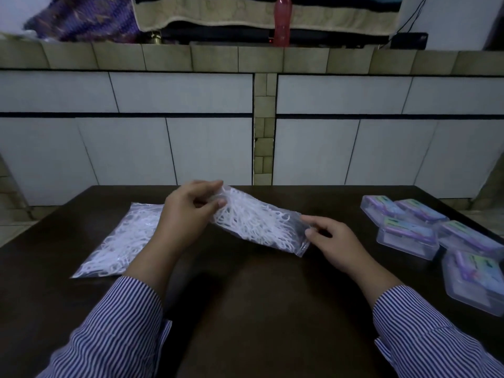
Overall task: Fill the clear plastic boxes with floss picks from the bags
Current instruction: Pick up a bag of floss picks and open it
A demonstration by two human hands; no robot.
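- The left hand (188, 211) covers the right edge of the flat bag (120, 241) lying on the tabletop (259, 309); we cannot see that edge.
- The left fingertips (221, 203) hide the mouth of the held bag (259, 225); we cannot tell whether it is sealed.
- The floss picks (245, 216) inside appear as a white tangle; we cannot count them.
- Label print on the clear plastic boxes (406, 230) is too small to read.
- The nearest box (471, 279) is cut off by the right edge.
- The red bottle (282, 23) is cut off at the top edge.
- Both striped sleeves (109, 336) run out of the bottom edge.
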